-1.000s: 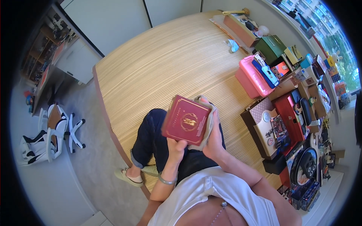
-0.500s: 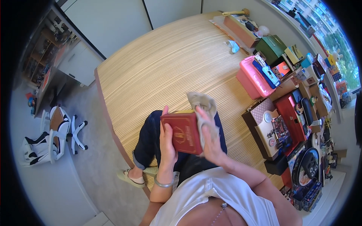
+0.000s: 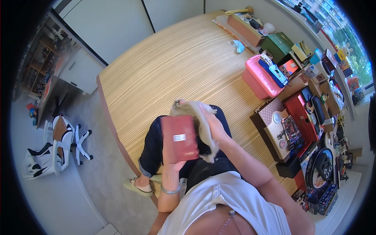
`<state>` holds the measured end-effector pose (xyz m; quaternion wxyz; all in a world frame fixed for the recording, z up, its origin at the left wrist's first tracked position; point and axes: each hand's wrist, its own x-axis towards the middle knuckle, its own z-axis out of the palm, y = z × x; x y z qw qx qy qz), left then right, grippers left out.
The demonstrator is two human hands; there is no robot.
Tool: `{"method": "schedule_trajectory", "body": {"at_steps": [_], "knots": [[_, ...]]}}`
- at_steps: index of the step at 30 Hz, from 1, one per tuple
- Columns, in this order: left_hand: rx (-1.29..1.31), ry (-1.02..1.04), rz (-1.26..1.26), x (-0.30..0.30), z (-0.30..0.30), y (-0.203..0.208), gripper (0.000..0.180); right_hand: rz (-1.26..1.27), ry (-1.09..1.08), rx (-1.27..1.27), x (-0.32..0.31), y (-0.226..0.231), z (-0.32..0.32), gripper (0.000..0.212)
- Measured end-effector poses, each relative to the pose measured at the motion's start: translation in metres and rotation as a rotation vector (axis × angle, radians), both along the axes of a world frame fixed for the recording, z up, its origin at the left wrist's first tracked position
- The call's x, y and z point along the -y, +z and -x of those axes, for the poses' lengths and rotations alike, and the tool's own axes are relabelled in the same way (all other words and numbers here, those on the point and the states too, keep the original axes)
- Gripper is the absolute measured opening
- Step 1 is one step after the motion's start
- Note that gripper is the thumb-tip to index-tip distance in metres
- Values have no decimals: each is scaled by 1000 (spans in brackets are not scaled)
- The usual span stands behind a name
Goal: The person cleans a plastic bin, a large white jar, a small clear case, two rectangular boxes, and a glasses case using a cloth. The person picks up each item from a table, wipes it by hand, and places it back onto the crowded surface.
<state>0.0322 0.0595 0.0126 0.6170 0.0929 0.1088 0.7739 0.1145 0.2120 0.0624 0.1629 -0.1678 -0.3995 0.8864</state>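
Over my lap I hold a dark red box (image 3: 181, 145), book-shaped, with a small white label on the face turned up toward me; it is slightly blurred. My left hand (image 3: 172, 161) grips it from below at its lower left, most of the fingers hidden behind it. Closed on a crumpled beige cloth (image 3: 203, 125) is my right hand (image 3: 213, 124), just right of the box. The cloth drapes behind the box's top edge and hangs down along its right side. Whether it touches the box there I cannot tell.
I sit on a wide ribbed tan mat (image 3: 156, 66). To my right stand a pink lidded bin (image 3: 258, 78), an open patterned case (image 3: 270, 117), a red box (image 3: 299, 113) and a round black case (image 3: 319, 168). A white office chair (image 3: 55, 145) stands at left on the grey floor.
The red box has been turned, so a labelled face replaces the gold-printed one. The cloth has spread and moved around behind the box's top, and the right hand has shifted slightly up.
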Motion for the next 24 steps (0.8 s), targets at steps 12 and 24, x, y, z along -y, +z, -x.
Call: {"method": "schedule_trajectory", "body": {"at_steps": [12,24], "knots": [[-547,1087,769,-40,-32,18,62,-408,-296,-25,72,-14,-9,62],[-823,605,517,-12,-23,37,87,-759,-241,267,11,4,-14,46]]}}
